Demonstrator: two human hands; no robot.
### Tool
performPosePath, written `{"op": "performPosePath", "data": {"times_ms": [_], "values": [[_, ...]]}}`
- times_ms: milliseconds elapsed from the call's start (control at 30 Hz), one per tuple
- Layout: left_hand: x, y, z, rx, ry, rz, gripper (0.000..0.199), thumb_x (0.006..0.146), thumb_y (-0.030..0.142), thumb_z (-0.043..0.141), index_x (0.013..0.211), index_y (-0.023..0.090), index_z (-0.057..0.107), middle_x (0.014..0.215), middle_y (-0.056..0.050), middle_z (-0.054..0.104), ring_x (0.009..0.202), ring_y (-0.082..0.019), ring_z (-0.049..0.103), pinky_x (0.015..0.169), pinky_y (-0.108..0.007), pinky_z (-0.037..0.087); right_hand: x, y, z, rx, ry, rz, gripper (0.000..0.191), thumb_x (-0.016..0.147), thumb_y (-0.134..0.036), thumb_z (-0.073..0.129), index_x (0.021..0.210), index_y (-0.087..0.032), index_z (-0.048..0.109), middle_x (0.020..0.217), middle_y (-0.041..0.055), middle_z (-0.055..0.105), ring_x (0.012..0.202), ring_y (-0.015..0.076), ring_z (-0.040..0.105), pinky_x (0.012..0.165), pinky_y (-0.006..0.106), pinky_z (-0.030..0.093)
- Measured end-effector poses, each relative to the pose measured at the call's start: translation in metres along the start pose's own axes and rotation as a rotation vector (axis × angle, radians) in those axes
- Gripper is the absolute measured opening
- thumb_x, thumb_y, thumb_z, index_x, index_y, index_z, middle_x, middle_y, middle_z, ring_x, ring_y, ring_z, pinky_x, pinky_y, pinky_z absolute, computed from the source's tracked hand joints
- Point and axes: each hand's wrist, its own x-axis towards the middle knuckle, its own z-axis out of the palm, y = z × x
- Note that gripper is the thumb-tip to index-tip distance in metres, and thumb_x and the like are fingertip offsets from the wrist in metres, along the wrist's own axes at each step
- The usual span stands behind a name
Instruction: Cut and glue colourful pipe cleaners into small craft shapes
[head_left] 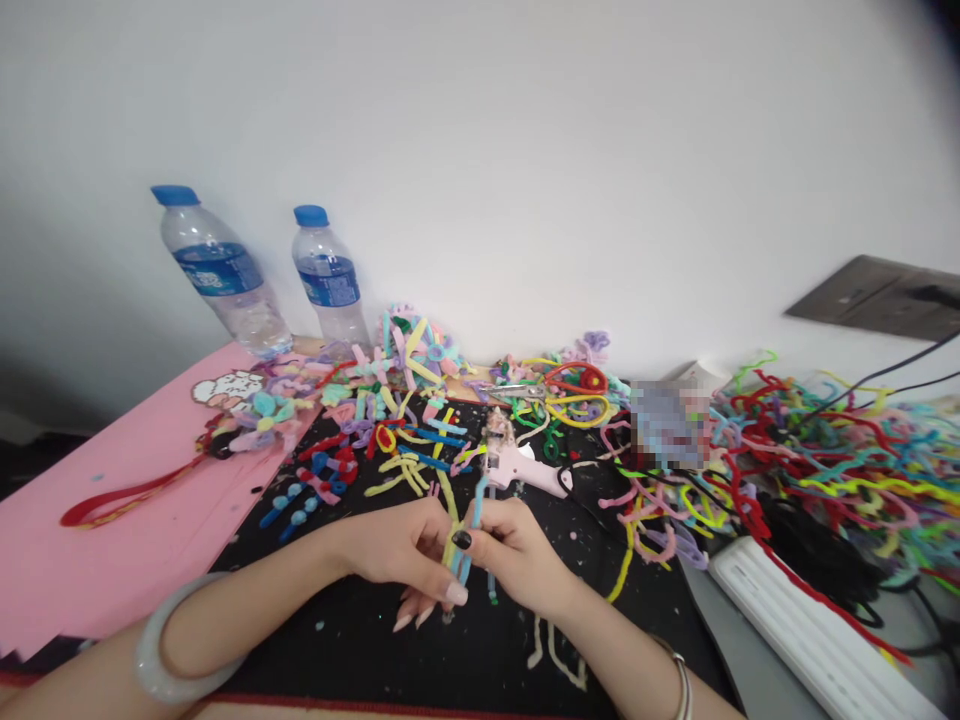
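Note:
Both hands meet over the black mat [352,620], pinching fuzzy pipe cleaners between them. My left hand [409,555] is closed on a yellow pipe cleaner [448,493] that rises above the fingers. Opposite it, my right hand [514,550] pinches a light blue pipe cleaner [478,500] between thumb and fingers, its bent lower part beside the left thumb. The two pieces cross or touch at the fingertips; whether they are joined I cannot tell. Just beyond the hands lies a pale pink glue gun [532,470].
Scissors [577,392] with red and yellow handles lie at the back. Pipe cleaner pieces [405,470] and a large tangled heap [862,440] surround the hands. Two water bottles [225,290] stand by the wall. Pink paper [150,460] is at left, a white power strip [810,630] at right.

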Motion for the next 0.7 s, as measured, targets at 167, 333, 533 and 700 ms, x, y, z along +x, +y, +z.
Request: {"op": "performPosePath", "data": {"times_ms": [167, 333, 533, 700], "values": [[0.000, -0.001, -0.001, 0.011, -0.028, -0.043, 0.029, 0.072, 0.041, 0.072, 0.064, 0.013, 0.066, 0.049, 0.000, 0.060, 0.034, -0.008, 0.051, 0.037, -0.017, 0.042, 0.000, 0.001, -0.007, -0.061, -0.117, 0.037, 0.041, 0.084, -0.052, 0.054, 0.065, -0.016, 0.055, 0.059, -0.0039, 0.045, 0.055, 0.0091, 0.037, 0.051, 0.020, 0.033], [0.003, -0.001, -0.004, 0.026, 0.094, 0.048, 0.035, 0.072, 0.045, 0.070, 0.061, 0.012, 0.063, 0.046, 0.000, 0.059, 0.034, -0.007, 0.051, 0.035, -0.015, 0.036, -0.001, 0.000, -0.007, -0.070, 0.058, -0.029, 0.043, 0.089, -0.051, 0.046, 0.061, -0.017, 0.048, 0.057, -0.0040, 0.039, 0.054, 0.0099, 0.034, 0.052, 0.023, 0.030], [0.007, 0.000, -0.010, 0.222, 0.602, 0.177, 0.038, 0.080, 0.047, 0.060, 0.061, 0.015, 0.059, 0.046, 0.001, 0.058, 0.033, -0.009, 0.051, 0.036, -0.018, 0.036, 0.002, 0.010, -0.014, -0.123, 0.543, -0.069, 0.042, 0.090, -0.042, 0.048, 0.057, -0.020, 0.036, 0.055, -0.0055, 0.029, 0.051, 0.0095, 0.025, 0.049, 0.023, 0.023], [0.004, 0.003, -0.013, 0.762, 0.868, 0.241, 0.047, 0.084, 0.043, 0.057, 0.044, 0.017, 0.051, 0.043, 0.000, 0.057, 0.041, -0.010, 0.052, 0.046, -0.020, 0.038, 0.004, 0.013, -0.017, -0.147, 0.558, -0.058, 0.042, 0.090, -0.042, 0.047, 0.057, -0.020, 0.035, 0.055, -0.0054, 0.030, 0.051, 0.0095, 0.026, 0.048, 0.023, 0.022]]}}
